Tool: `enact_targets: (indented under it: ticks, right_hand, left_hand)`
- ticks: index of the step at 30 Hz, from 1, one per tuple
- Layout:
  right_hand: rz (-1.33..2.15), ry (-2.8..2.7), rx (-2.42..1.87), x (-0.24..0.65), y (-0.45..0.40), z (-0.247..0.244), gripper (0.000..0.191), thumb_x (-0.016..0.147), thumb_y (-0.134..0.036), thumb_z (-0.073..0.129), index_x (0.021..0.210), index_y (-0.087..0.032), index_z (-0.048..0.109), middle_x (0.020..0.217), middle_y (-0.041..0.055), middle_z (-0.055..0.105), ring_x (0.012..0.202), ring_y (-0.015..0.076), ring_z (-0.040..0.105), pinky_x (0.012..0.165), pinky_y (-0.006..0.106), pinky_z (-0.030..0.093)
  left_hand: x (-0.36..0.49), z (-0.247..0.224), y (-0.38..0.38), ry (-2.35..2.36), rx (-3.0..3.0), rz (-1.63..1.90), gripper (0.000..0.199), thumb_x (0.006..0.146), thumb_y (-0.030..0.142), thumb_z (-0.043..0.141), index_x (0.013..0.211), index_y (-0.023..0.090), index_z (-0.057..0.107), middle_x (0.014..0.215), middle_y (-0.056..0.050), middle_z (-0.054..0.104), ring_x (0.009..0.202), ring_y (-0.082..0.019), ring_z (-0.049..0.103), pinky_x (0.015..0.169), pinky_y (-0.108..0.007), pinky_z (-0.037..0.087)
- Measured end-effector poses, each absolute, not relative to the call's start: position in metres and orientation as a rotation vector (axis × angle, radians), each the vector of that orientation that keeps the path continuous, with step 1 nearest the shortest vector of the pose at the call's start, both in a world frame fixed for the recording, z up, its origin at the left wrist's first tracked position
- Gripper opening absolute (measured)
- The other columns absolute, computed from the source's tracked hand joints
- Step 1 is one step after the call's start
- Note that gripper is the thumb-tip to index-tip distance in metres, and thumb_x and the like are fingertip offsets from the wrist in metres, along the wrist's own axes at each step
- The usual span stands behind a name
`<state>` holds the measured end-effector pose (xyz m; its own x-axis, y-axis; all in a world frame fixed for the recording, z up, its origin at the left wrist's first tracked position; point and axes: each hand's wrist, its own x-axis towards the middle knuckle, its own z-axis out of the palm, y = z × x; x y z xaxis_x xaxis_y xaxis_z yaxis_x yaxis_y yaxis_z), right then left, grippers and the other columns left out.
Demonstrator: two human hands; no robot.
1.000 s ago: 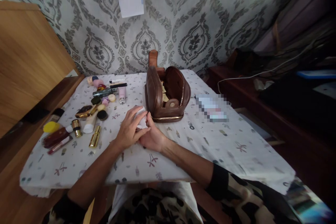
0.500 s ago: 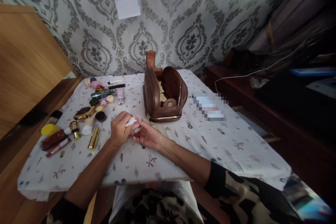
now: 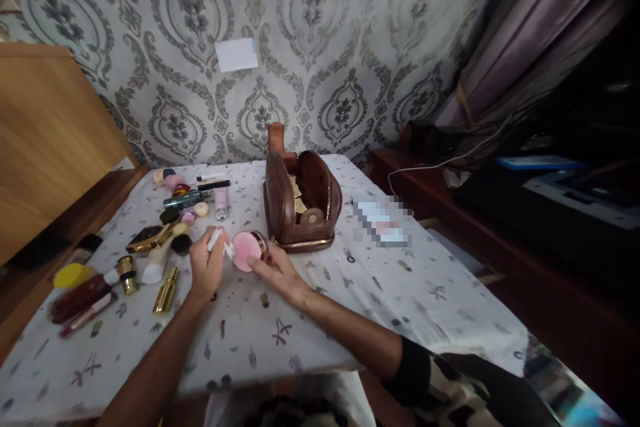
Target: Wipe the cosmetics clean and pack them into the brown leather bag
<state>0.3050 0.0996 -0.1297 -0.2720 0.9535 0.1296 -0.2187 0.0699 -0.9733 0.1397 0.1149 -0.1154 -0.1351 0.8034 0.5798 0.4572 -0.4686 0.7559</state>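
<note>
A person works bare-handed at a worktop (image 3: 320,310) draped in printed white cloth, on the near left side of an open brown bag (image 3: 280,207). The right hand (image 3: 281,275), just off the bag's near left corner, grips a round pink container (image 3: 246,251) by its edge, pink face turned toward the other hand. Farther left of the bag, the left hand (image 3: 207,268) is clenched on a crumpled white tissue (image 3: 217,238), close beside the container; whether the two touch, I cannot tell from here. Cosmetics spread to the bag's left: a pale pink tube (image 3: 221,202) nearest it, then a black round jar (image 3: 181,244), a gold bottle (image 3: 165,291) and, farthest out, a dark red bottle (image 3: 77,297). Right of the bag lies a flat item (image 3: 383,221) masked by blocky blurring. Above and behind the bag, a white card (image 3: 237,55) shows against the patterned wall (image 3: 313,3).
</note>
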Motion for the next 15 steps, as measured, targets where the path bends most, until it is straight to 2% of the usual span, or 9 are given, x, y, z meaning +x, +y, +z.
enact_targets:
  ticks: [5,10,12,15]
  right_hand:
    - [1.302,-1.362,-0.796,0.320,0.101,-0.091,0.032,0.080,-0.038,0.072,0.106,-0.020,0.067,0.099,0.0031,0.069,0.098,0.0219,0.060,0.094,0.035,0.046]
    - [1.207,-1.381,-0.750,0.335,0.109,-0.058,0.030,0.079,-0.040,0.073,0.101,-0.019,0.068,0.092,0.0028,0.068,0.093,0.0212,0.060,0.088,0.033,0.047]
    - [1.146,-1.372,-0.770,0.342,0.115,-0.050,0.030,0.078,-0.040,0.074,0.097,-0.018,0.068,0.089,0.0023,0.067,0.090,0.0203,0.060,0.086,0.032,0.049]
    - [1.098,-1.294,-0.784,0.352,0.126,-0.042,0.033,0.076,-0.043,0.074,0.097,-0.018,0.067,0.091,0.0023,0.067,0.089,0.0197,0.060,0.082,0.032,0.051]
  left_hand:
    - [0.146,-0.116,0.113,1.378,1.903,1.586,0.031,0.091,0.033,0.050,0.063,0.020,0.046,0.053,0.005,0.042,0.050,-0.011,0.039,0.050,-0.023,0.031]
    - [0.151,-0.124,0.112,1.348,2.088,1.379,0.032,0.092,0.037,0.048,0.064,0.020,0.050,0.055,0.004,0.050,0.052,-0.012,0.047,0.054,-0.023,0.037]
    - [0.152,-0.127,0.115,1.363,2.142,1.303,0.028,0.093,0.037,0.048,0.071,0.020,0.054,0.059,0.003,0.055,0.055,-0.014,0.053,0.057,-0.024,0.040]
    - [0.156,-0.120,0.123,1.408,2.261,1.222,0.019,0.094,0.034,0.047,0.096,0.020,0.060,0.079,0.000,0.067,0.070,-0.017,0.063,0.067,-0.026,0.047]
